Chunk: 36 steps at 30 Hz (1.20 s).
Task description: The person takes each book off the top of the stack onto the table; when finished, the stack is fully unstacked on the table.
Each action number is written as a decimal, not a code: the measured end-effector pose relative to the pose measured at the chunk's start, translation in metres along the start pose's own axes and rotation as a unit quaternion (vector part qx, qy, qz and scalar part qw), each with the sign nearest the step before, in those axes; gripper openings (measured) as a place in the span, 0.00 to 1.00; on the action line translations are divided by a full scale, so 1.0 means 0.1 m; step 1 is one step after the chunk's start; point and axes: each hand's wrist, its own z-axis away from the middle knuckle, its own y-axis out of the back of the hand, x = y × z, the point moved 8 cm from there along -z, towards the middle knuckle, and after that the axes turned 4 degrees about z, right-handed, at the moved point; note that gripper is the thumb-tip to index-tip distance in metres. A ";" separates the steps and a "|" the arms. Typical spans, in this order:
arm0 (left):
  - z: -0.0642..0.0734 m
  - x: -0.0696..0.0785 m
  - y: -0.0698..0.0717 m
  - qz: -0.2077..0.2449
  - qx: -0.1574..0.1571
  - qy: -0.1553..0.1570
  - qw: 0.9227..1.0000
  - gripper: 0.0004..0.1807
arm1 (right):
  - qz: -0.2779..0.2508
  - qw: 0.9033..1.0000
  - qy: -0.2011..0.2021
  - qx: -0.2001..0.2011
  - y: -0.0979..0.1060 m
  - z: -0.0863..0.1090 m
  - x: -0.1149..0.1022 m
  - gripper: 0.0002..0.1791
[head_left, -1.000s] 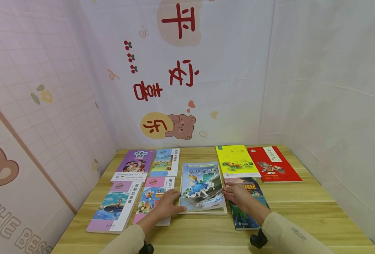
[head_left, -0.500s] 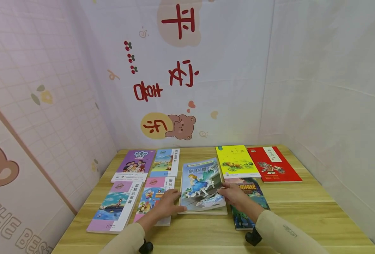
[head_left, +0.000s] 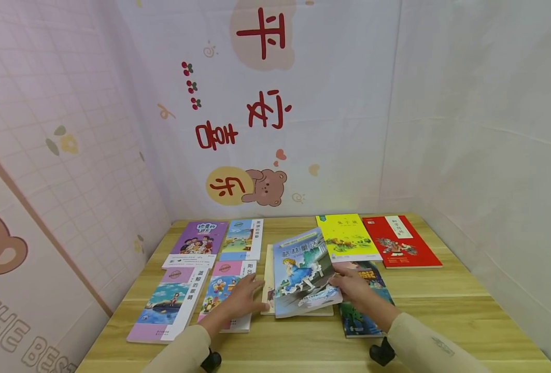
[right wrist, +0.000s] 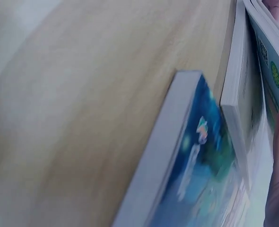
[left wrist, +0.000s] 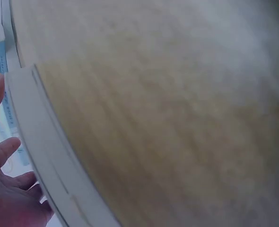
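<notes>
My right hand (head_left: 355,292) grips the right edge of a fairy-tale book (head_left: 298,277) with a girl in a blue dress on its cover. In the right wrist view the book (right wrist: 275,61) is raised and tilted over another book (right wrist: 236,94). That lower, cream-covered book (head_left: 268,282) lies on the table, mostly hidden under the held one. My left hand (head_left: 242,298) is at the lower book's left edge with fingers spread, partly over a pink book (head_left: 216,295). In the left wrist view its fingertips (left wrist: 9,144) are right beside a book's pale page edge (left wrist: 49,137).
On the wooden table (head_left: 294,352), a purple book (head_left: 200,238), a blue book (head_left: 240,241) and a whale-picture book (head_left: 168,305) lie on the left. To the right are a yellow book (head_left: 350,238), a red book (head_left: 401,243) and a dark green-blue book (head_left: 361,321). Printed cloth walls (head_left: 331,129) enclose it.
My right hand has lifted the fairy-tale book off the lower one, turned it and shifted it right, uncovering the lower book's left side. My left hand has barely moved.
</notes>
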 end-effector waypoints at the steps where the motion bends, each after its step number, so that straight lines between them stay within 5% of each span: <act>1: 0.00 0.00 -0.01 -0.005 0.000 0.000 1.000 0.39 | -0.002 1.000 0.001 -0.002 0.02 0.01 0.00 0.28; 12: -0.02 -0.02 0.00 -0.015 0.012 -0.004 1.000 0.40 | -0.004 1.000 0.004 0.001 0.23 0.16 -0.03 0.34; 18: -0.07 0.00 0.03 0.072 0.010 -0.011 0.997 0.40 | -0.016 1.000 -0.004 0.010 0.34 0.24 0.02 0.35; 24: -0.11 -0.01 -0.02 0.148 -0.017 0.023 0.989 0.40 | -0.024 1.000 0.001 0.013 0.51 0.31 0.05 0.36; 36: -0.15 -0.04 -0.10 0.050 -0.027 -0.006 0.998 0.39 | -0.019 1.000 0.007 0.000 0.88 0.47 0.11 0.38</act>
